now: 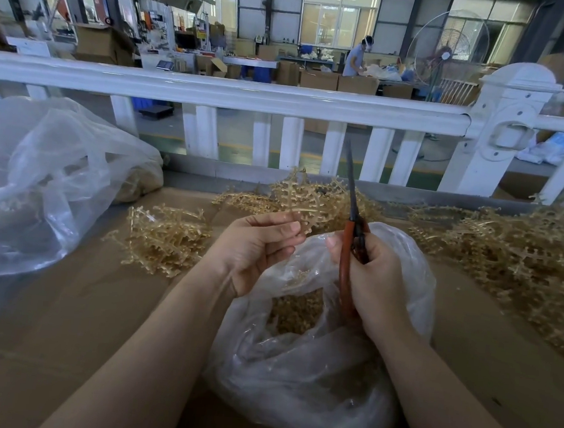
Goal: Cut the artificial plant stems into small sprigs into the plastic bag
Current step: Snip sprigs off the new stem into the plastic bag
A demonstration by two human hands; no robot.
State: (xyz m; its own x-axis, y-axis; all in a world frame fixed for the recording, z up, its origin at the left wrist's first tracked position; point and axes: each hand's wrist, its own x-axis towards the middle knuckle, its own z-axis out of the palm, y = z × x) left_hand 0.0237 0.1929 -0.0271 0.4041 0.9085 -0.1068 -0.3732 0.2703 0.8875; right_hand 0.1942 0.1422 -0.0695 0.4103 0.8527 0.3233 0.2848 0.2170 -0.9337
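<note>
My left hand (257,245) pinches the base of a tan artificial plant stem (304,198) and holds it upright above the clear plastic bag (297,379). My right hand (373,280) grips red-handled scissors (351,220), blades closed and pointing up, just right of the stem. The bag lies open between my forearms, with several cut tan sprigs (296,310) inside it.
Loose tan stems lie in a small pile (166,237) at left, another (251,199) behind my hands, and a big heap (515,254) at right, all on brown cardboard (60,314). A large clear bag (37,185) sits at far left. A white railing (249,98) borders the far edge.
</note>
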